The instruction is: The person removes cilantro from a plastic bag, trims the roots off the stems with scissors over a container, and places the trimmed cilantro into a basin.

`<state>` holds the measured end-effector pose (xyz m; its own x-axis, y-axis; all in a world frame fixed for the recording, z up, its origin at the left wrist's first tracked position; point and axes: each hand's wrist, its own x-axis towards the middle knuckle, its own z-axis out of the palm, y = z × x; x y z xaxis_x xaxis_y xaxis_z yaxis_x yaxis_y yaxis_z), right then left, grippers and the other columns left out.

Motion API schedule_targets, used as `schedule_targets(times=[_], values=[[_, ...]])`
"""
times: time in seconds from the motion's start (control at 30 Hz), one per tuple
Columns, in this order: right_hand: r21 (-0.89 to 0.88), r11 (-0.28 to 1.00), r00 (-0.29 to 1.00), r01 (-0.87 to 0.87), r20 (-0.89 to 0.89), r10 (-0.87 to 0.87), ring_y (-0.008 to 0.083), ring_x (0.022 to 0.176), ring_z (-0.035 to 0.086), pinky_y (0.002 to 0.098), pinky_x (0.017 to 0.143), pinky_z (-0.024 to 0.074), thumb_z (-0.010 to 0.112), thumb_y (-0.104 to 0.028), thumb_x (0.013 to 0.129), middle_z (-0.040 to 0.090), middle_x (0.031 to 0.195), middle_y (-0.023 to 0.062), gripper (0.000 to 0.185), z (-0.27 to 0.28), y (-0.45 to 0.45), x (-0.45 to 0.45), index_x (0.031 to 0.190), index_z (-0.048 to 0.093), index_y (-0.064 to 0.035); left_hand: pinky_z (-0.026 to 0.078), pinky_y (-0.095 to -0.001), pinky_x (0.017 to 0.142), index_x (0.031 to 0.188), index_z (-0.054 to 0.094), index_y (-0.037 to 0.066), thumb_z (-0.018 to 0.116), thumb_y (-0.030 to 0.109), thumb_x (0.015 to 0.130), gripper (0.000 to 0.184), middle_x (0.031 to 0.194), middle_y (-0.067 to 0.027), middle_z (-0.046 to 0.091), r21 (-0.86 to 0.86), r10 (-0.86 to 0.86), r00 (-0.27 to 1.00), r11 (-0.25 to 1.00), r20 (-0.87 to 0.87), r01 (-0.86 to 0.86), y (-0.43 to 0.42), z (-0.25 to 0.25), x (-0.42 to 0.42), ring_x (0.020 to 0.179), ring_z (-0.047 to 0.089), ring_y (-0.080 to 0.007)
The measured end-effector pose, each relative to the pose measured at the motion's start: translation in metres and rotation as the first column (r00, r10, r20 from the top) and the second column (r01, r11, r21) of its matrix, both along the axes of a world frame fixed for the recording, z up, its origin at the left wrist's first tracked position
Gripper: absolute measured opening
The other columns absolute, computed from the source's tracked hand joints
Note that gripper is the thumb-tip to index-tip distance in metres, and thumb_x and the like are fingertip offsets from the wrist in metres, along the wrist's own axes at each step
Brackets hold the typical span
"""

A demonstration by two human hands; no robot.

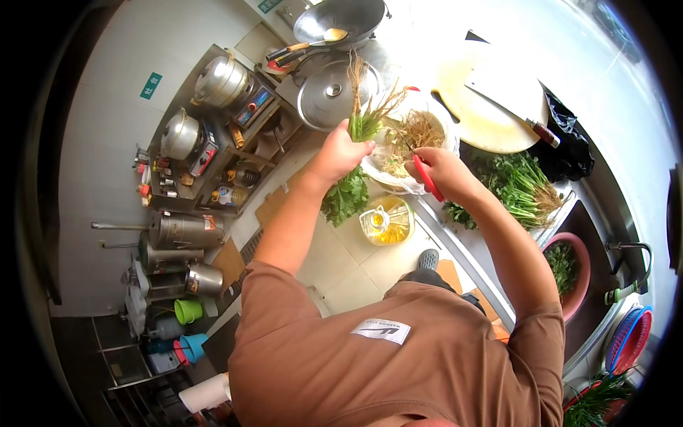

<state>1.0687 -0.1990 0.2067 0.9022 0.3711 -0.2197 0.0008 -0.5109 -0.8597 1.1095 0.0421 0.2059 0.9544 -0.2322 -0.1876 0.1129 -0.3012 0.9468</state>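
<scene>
My left hand (pixel 341 153) is closed round a bunch of leafy greens (pixel 346 197), its roots pointing up and its leaves hanging below the fist. In my right hand (pixel 445 171) are red-handled scissors (pixel 425 179), their blades over a bowl (pixel 447 132) lined with a pale bag. Cut roots (pixel 418 133) fill much of that bowl. To the right, a pile of greens (pixel 523 188) lies on the counter with its roots toward the sink.
A cleaver (pixel 506 107) rests on a round board (pixel 462 78). Behind stand a lidded pan (pixel 334 91) and a wok (pixel 341 21). An oil jug (pixel 386 220) is below the bowl. A pink basin (pixel 582 274) sits in the sink at right.
</scene>
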Motion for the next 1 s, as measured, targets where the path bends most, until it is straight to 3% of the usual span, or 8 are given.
schedule_targets(times=[0.03, 0.1, 0.37, 0.47, 0.7, 0.77, 0.83, 1.0], values=[[-0.006, 1.0, 1.0, -0.006, 0.02, 0.006, 0.0386, 0.084, 0.066, 0.0432, 0.078, 0.0499, 0.056, -0.039, 0.089, 0.067, 0.087, 0.0251, 0.041, 0.003, 0.0, -0.004, 0.096, 0.068, 0.0, 0.045, -0.0235, 0.061, 0.116, 0.056, -0.001, 0.068, 0.004, 0.085, 0.033, 0.086, -0.0029, 0.064, 0.017, 0.004, 0.997, 1.0, 0.08, -0.005, 0.001, -0.007, 0.002, 0.072, 0.056, -0.008], [0.002, 1.0, 1.0, -0.006, 0.017, 0.006, 0.0386, 0.084, 0.066, 0.0431, 0.078, 0.0498, 0.056, -0.039, 0.089, 0.067, 0.087, 0.025, 0.041, 0.002, 0.004, -0.005, 0.096, 0.067, 0.0004, 0.045, -0.0232, 0.061, 0.117, 0.056, -0.001, 0.068, 0.004, 0.085, 0.034, 0.086, -0.003, 0.065, 0.036, 0.001, 0.988, 0.999, 0.154, -0.006, -0.001, -0.009, 0.002, 0.072, 0.056, -0.0078], [0.015, 1.0, 1.0, 0.007, 0.025, -0.007, 0.0394, 0.084, 0.066, 0.0433, 0.078, 0.0494, 0.055, -0.037, 0.09, 0.066, 0.085, 0.0263, 0.042, 0.004, 0.005, -0.002, 0.096, 0.065, 0.0032, 0.046, -0.0259, 0.066, 0.103, 0.065, 0.001, 0.069, 0.01, 0.087, 0.019, 0.09, -0.0053, 0.067, -0.232, -0.086, 0.97, 0.972, -0.227, 0.032, 0.0, 0.016, -0.001, 0.071, 0.057, -0.0112], [0.094, 0.995, 1.0, 0.023, -0.006, -0.023, 0.039, 0.082, 0.066, 0.0429, 0.077, 0.0495, 0.056, -0.037, 0.09, 0.066, 0.085, 0.0266, 0.043, 0.008, 0.005, -0.004, 0.097, 0.066, 0.0038, 0.047, -0.0264, 0.068, 0.104, 0.066, 0.001, 0.069, 0.012, 0.088, 0.019, 0.09, -0.0057, 0.067, -0.245, -0.106, 0.971, 0.968, -0.215, 0.052, 0.001, 0.015, -0.001, 0.072, 0.057, -0.0115], [0.03, 1.0, 1.0, -0.003, -0.02, 0.003, 0.0382, 0.081, 0.066, 0.0432, 0.076, 0.05, 0.057, -0.038, 0.089, 0.067, 0.083, 0.0257, 0.043, 0.01, 0.002, 0.002, 0.094, 0.068, 0.0034, 0.048, -0.0267, 0.068, 0.108, 0.065, 0.001, 0.065, 0.015, 0.092, 0.021, 0.091, -0.0071, 0.068, -0.169, -0.079, 0.985, 0.984, -0.151, 0.053, -0.001, 0.006, -0.003, 0.073, 0.058, -0.0122], [0.023, 1.0, 1.0, 0.004, -0.005, -0.004, 0.0382, 0.082, 0.067, 0.0436, 0.076, 0.0502, 0.057, -0.038, 0.089, 0.067, 0.084, 0.0254, 0.043, 0.008, 0.002, 0.001, 0.094, 0.068, 0.0028, 0.048, -0.0264, 0.067, 0.107, 0.066, 0.001, 0.063, 0.014, 0.093, 0.019, 0.09, -0.0067, 0.068, -0.299, -0.055, 0.97, 0.954, -0.236, -0.019, -0.002, 0.009, -0.005, 0.073, 0.058, -0.0119], [0.011, 1.0, 0.999, 0.026, 0.024, -0.026, 0.0333, 0.072, 0.063, 0.0414, 0.071, 0.0482, 0.06, -0.039, 0.089, 0.064, 0.076, 0.0221, 0.043, 0.008, 0.005, 0.001, 0.089, 0.065, 0.0035, 0.048, -0.0262, 0.067, 0.107, 0.066, 0.001, 0.063, 0.014, 0.093, 0.019, 0.09, -0.0065, 0.068, -0.302, -0.045, 0.965, 0.953, -0.258, -0.037, -0.004, 0.012, -0.005, 0.073, 0.058, -0.0118], [-0.041, 0.999, 0.997, 0.006, 0.071, -0.003, 0.0376, 0.078, 0.064, 0.0434, 0.074, 0.0489, 0.058, -0.04, 0.089, 0.066, 0.082, 0.024, 0.042, 0.009, 0.006, 0.004, 0.092, 0.066, 0.0017, 0.048, -0.0264, 0.067, 0.105, 0.066, 0.001, 0.063, 0.015, 0.093, 0.019, 0.09, -0.0056, 0.068, -0.248, -0.02, 0.973, 0.968, -0.23, -0.038, -0.004, 0.009, -0.006, 0.073, 0.058, -0.0117]])
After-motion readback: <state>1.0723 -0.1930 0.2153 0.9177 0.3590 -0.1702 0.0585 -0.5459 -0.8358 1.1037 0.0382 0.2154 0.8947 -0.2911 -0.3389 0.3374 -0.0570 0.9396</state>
